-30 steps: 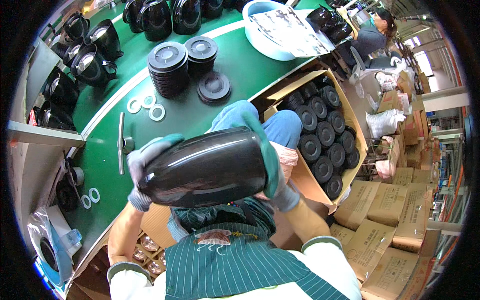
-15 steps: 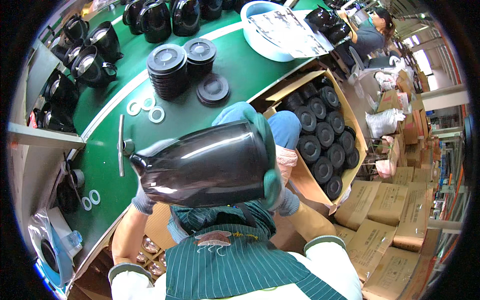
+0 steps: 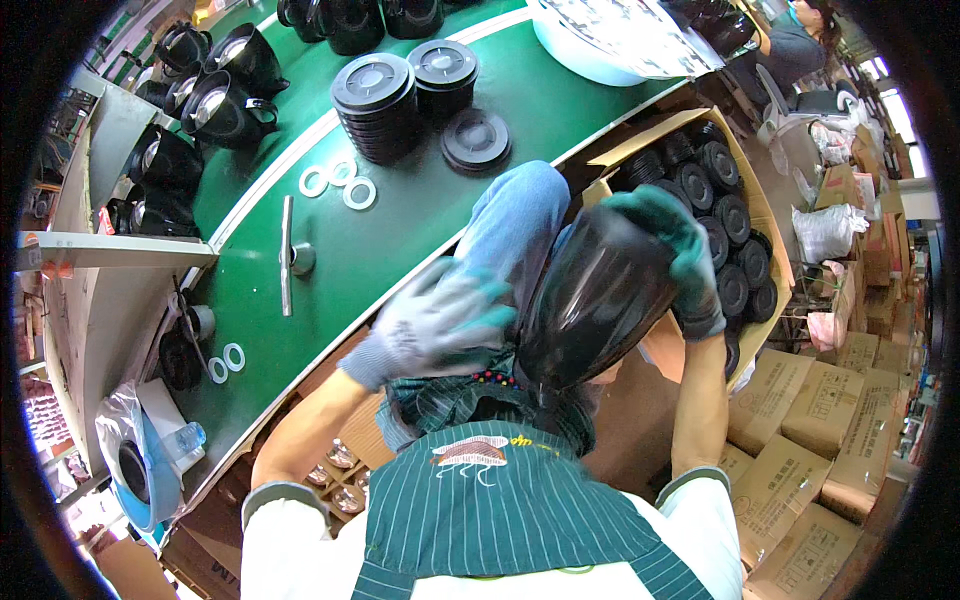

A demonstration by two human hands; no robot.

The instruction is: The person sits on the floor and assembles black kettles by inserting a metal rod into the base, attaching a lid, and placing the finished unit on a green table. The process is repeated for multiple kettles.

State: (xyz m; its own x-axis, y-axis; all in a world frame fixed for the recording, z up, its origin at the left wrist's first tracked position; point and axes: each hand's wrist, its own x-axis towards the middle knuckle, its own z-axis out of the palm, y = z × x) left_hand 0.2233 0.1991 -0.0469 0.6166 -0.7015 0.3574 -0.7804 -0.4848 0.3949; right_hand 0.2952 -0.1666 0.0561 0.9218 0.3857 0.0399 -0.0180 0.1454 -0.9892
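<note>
A glossy black jug body [image 3: 600, 295] is tilted over my lap, its wide end up to the right and its narrow end down near my apron. My right hand [image 3: 680, 240], in a grey glove with green palm and fingers, grips the wide end. My left hand [image 3: 445, 320], gloved the same way, is blurred beside the jug, apart from it, fingers stretched out and holding nothing. On the green table lie a metal T-shaped tool [image 3: 289, 258], white rings [image 3: 358, 193], a stack of black round lids [image 3: 372, 100] and a flatter pile of lids [image 3: 476, 138].
An open carton [image 3: 780, 295] full of black lids stands at my right, with stacked cartons [image 3: 775, 490] beyond it. Black jugs [image 3: 225, 110] line the table's far left. A pale blue basin [image 3: 580, 50] sits at the back. A co-worker [image 3: 790, 60] is at upper right.
The jug has swung from lying across in front of me to a steep tilt farther right. My left hand has let go of its narrow end. The view has shifted slightly.
</note>
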